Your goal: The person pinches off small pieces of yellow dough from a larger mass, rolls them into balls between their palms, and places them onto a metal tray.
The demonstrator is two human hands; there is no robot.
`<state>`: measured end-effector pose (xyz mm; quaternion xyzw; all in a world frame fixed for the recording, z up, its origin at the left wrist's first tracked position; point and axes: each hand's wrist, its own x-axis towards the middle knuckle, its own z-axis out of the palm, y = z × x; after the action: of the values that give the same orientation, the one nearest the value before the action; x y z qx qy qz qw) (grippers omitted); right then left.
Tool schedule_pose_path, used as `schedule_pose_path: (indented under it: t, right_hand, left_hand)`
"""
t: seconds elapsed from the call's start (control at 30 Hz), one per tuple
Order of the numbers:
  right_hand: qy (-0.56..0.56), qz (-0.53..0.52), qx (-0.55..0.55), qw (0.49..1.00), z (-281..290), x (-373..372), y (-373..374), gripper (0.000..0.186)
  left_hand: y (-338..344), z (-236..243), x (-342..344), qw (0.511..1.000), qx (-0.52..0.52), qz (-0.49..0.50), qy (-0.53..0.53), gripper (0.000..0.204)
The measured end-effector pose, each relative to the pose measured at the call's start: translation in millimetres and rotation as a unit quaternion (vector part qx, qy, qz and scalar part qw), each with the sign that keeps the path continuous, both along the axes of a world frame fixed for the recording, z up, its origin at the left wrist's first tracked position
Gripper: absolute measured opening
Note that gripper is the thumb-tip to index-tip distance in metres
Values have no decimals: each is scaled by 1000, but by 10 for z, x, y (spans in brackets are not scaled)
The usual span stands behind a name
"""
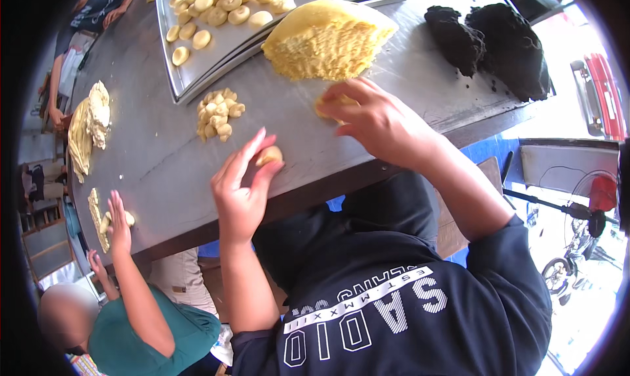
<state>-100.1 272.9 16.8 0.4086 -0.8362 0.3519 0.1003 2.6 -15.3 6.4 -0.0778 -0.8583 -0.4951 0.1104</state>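
Note:
My left hand (241,189) is closed around a small pale dough ball (270,156), held between thumb and fingers near the table's front edge. Curled over a piece of yellow dough or filling (336,107) at the tabletop is my right hand (380,120); its fingers partly hide the piece. Just beyond that hand rests a big crumbly yellow mound (328,40) with a torn front face. A cluster of small pale dough pieces (220,113) lies on the table, beyond my left hand.
A metal tray (172,74) with several round dough balls (230,2) stands at the far side of the metal table (164,159). Black dough-like lumps (505,48) sit at right. At left, a co-worker in green (157,330) handles dough near a pale dough heap (88,130); another person stands beyond.

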Motion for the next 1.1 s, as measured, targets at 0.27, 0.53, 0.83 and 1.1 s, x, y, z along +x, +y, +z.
schedule_pose_path:
  t: [0.27, 0.53, 0.83, 1.1]
  right_hand:
    - [12, -127, 76, 989, -122, -98, 295, 33]
    - [-27, -14, 171, 985, 107, -148, -11, 22]
    - [37, -4, 73, 997, -95, 52, -71, 17]
    - [117, -56, 123, 984, -80, 61, 54, 23]
  left_hand:
    - [108, 14, -150, 995, -80, -60, -8, 67]
    - [-107, -84, -13, 970, 133, -56, -198, 55]
    - [155, -62, 121, 975, -202, -11, 96, 47]
    - [20, -51, 264, 997, 60, -48, -10, 75]
